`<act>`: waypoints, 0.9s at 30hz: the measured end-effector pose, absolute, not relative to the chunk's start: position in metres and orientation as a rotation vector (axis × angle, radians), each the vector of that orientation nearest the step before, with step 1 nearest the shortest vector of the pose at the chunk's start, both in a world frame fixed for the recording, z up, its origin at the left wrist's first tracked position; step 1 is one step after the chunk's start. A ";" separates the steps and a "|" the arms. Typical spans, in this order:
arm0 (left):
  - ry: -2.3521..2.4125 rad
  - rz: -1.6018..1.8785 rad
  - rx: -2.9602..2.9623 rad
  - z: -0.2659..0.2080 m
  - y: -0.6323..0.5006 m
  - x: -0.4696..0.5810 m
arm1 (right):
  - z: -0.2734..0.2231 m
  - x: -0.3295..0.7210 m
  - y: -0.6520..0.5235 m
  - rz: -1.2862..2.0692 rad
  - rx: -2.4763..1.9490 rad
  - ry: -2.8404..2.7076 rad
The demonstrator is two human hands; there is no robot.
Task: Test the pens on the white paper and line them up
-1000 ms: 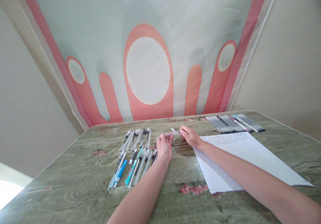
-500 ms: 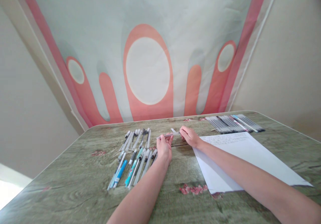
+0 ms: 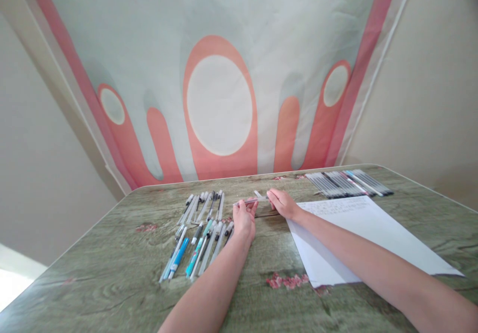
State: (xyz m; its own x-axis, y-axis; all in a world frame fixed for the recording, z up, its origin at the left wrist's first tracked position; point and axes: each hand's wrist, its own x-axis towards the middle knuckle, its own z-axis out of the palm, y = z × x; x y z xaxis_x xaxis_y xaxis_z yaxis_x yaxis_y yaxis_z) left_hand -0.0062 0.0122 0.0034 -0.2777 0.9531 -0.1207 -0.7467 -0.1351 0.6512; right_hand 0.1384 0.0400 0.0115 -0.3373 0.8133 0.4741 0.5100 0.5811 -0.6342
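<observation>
Pen (image 3: 262,198) was held just below the frame's centre, narrowly pinched by the fingers of the left hand (image 3: 244,221) along its left part and those of the right hand (image 3: 283,205) at its right end, over the bench (image 3: 123,253).

Left arm (image 3: 216,278) and right arm (image 3: 358,253) of one person, both bare and slim in outline.
The left hand (image 3: 244,223) and right hand (image 3: 283,204) are bare as well, small and softly rounded — their finer features too blurred to make out. Each arm tapers to a narrow wrist (image 3: 298,214) and broadens smoothly towards the edge of the view, the forearm uncovered all along the part that shows. The left is cut off at the bottom, the right near the lower right corner — so a longer stretch of the right is visible. The upper arms lie outside the view.
</observation>
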 end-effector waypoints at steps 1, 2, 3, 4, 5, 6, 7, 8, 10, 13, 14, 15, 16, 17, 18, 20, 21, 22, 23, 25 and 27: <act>0.734 1.721 0.386 0.003 0.012 -0.006 | 0.011 0.138 0.041 0.495 -1.063 -2.009; 0.735 1.721 0.388 0.004 0.012 -0.006 | 0.010 0.137 0.041 0.504 -1.072 -2.002; 0.737 1.721 0.391 0.004 0.013 -0.006 | 0.010 0.136 0.042 0.511 -1.078 -1.990; 0.739 1.720 0.396 0.004 0.013 -0.006 | 0.009 0.136 0.042 0.519 -1.080 -1.976; 0.742 1.721 0.402 0.004 0.012 -0.007 | 0.009 0.135 0.042 0.534 -1.081 -1.958; 0.742 1.723 0.407 0.004 0.012 -0.007 | 0.008 0.135 0.042 0.560 -1.081 -1.940; 0.739 1.723 0.412 0.004 0.012 -0.006 | 0.008 0.134 0.041 0.599 -1.078 -1.922; 0.732 1.723 0.413 0.004 0.012 -0.006 | 0.008 0.134 0.041 0.650 -1.072 -1.906; 0.709 1.717 0.391 0.005 0.011 -0.006 | 0.008 0.135 0.041 0.775 -1.041 -1.871; 0.663 1.679 0.296 0.010 0.010 -0.006 | 0.011 0.135 0.040 0.911 -0.916 -1.820; 0.648 1.657 0.264 0.012 0.009 -0.006 | 0.013 0.134 0.039 0.909 -0.870 -1.806; 0.633 1.625 0.245 0.014 0.008 -0.006 | 0.015 0.133 0.038 0.882 -0.829 -1.804; 0.618 1.586 0.246 0.016 0.008 -0.006 | 0.017 0.132 0.037 0.833 -0.792 -1.820; 0.604 1.544 0.266 0.017 0.006 -0.005 | 0.019 0.131 0.035 0.771 -0.759 -1.854; 0.591 1.505 0.304 0.019 0.005 -0.004 | 0.021 0.129 0.033 0.706 -0.727 -1.901; 0.569 1.437 0.424 0.020 0.001 -0.001 | 0.025 0.127 0.030 0.601 -0.673 -1.998; 0.568 1.413 0.503 0.020 -0.002 0.001 | 0.028 0.126 0.029 0.564 -0.664 -2.015; 0.582 1.395 0.599 0.020 -0.005 0.004 | 0.030 0.126 0.028 0.538 -0.674 -2.007; 0.614 1.379 0.719 0.021 -0.009 0.007 | 0.033 0.127 0.028 0.523 -0.702 -1.973; 0.698 1.351 1.036 0.023 -0.018 0.012 | 0.042 0.130 0.030 0.535 -0.794 -1.837; 0.738 1.320 1.400 0.026 -0.029 0.017 | 0.055 0.137 0.035 0.618 -0.865 -1.669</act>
State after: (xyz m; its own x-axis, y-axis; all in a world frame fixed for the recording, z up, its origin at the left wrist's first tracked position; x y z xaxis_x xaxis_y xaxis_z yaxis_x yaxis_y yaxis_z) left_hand 0.0166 -0.0289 0.0262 0.2078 0.9229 0.3243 -0.2071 -0.2825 0.9367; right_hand 0.1370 0.0348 0.0554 -0.1296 0.8017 0.5835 0.2283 0.5967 -0.7693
